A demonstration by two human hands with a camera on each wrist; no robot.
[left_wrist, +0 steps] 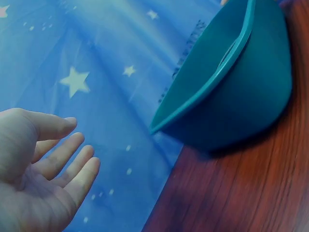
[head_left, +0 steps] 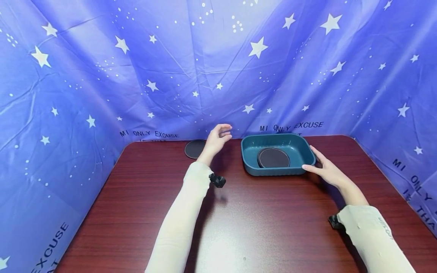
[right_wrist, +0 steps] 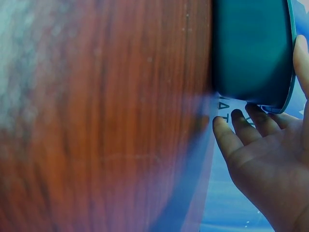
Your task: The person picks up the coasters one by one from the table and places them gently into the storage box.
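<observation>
A teal rectangular plastic bin [head_left: 250,167] stands toward the table's far edge. Inside it lies a round dark coaster [head_left: 274,157] with a stitched border; whether others are stacked beneath it I cannot tell. My right hand [head_left: 326,168] holds the bin's right end, thumb at the rim near the front corner and fingers along the outer end wall. To the left of the bin, my left hand [head_left: 216,142] hovers with loosely bent fingers and nothing in them. Behind its wrist another dark round coaster [head_left: 194,148] lies on the table, partly hidden.
The reddish-brown wooden table [head_left: 256,212] reflects a bright glare near its front. Blue star-printed cloth [head_left: 191,76] hangs close along the back and both sides. Each sleeve cuff carries a small black camera [head_left: 217,181].
</observation>
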